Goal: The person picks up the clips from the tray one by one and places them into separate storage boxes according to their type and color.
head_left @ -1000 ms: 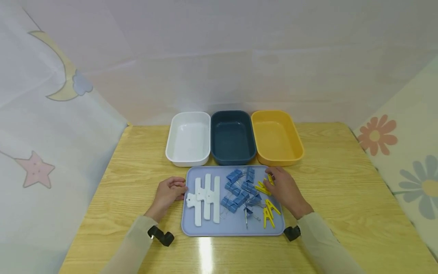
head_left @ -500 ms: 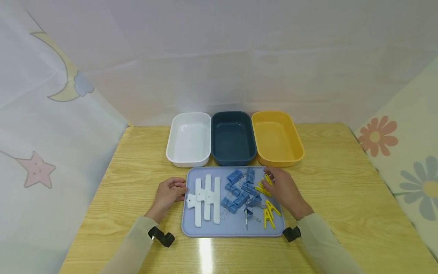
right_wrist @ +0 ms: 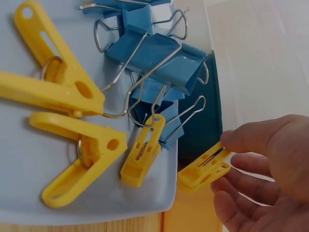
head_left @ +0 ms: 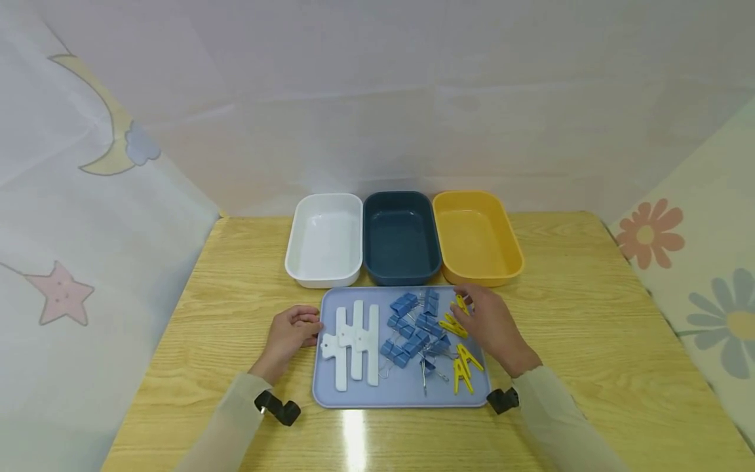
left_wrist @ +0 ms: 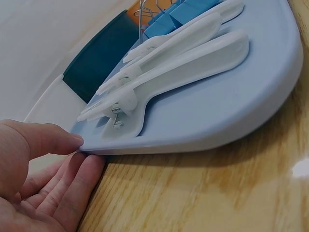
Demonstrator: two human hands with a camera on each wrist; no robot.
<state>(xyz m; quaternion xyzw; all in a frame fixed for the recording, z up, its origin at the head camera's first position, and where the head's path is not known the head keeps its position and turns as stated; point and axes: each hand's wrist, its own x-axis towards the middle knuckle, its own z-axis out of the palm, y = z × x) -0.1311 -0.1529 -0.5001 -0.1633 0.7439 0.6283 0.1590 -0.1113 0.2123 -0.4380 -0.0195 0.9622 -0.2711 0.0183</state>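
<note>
My right hand (head_left: pixel 494 328) pinches a yellow clothespin (right_wrist: pixel 205 166) between thumb and fingers at the tray's far right corner. Three more yellow clothespins lie along the right side of the lilac tray (head_left: pixel 389 395), one (right_wrist: pixel 141 157) close to the held one. At the left edge, my left hand (head_left: pixel 288 337) holds the tray rim, thumb on top and fingers beneath it in the left wrist view. Beside it lie three white bag clips (left_wrist: pixel 186 67), partly overlapping. Several blue binder clips (head_left: pixel 416 339) with wire handles are heaped between the white clips and the clothespins.
Behind the tray stand a white bin (head_left: pixel 327 239), a dark blue bin (head_left: pixel 402 239) and a yellow bin (head_left: pixel 476 239), side by side. All rest on a wooden table (head_left: pixel 590 328), with patterned cloth (head_left: pixel 377 131) hanging around it.
My right hand has shifted slightly away from me, and the clothespin in its fingertips now shows more fully and stands more lengthwise. The left hand and tray have stayed put.
</note>
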